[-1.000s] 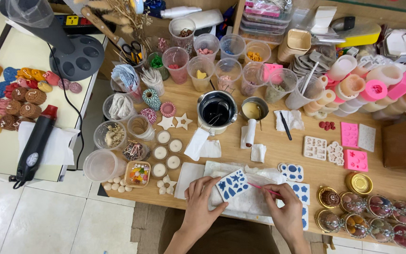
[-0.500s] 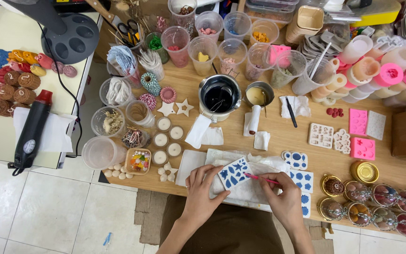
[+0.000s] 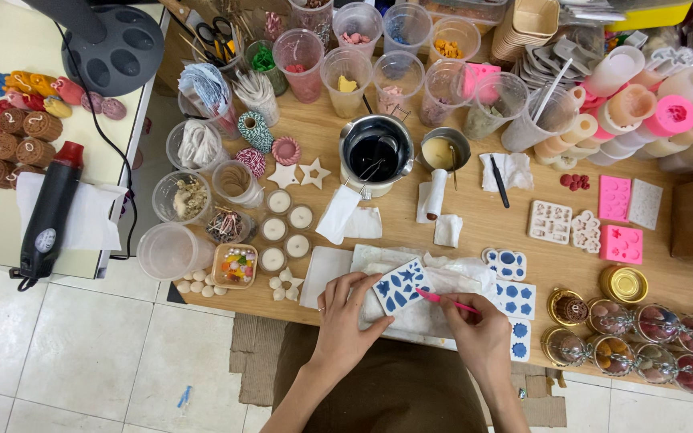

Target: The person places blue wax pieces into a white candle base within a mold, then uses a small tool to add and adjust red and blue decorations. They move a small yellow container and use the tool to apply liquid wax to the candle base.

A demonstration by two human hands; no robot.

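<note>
My left hand (image 3: 345,312) grips a small white silicone mould (image 3: 399,286) filled with dark blue shapes, tilted over white paper towels (image 3: 443,281) on the wooden table (image 3: 483,216). In my right hand (image 3: 479,327) is a thin pink pick (image 3: 447,301); its tip touches the mould's right edge. More blue-filled moulds lie just to the right: one (image 3: 505,262) behind, one (image 3: 516,298) in the middle, one (image 3: 520,337) nearest me.
A metal pot of dark liquid (image 3: 374,152) and a small tin of wax (image 3: 443,151) stand behind the towels. Plastic cups (image 3: 346,68) line the back; tealights (image 3: 274,228) sit left, pink moulds (image 3: 621,240) and gold-lidded jars (image 3: 651,321) right. A black heat gun (image 3: 50,212) lies on the side table.
The view has shifted slightly. My right hand has brought the pink pick against the mould's right edge. My left hand still holds the mould.
</note>
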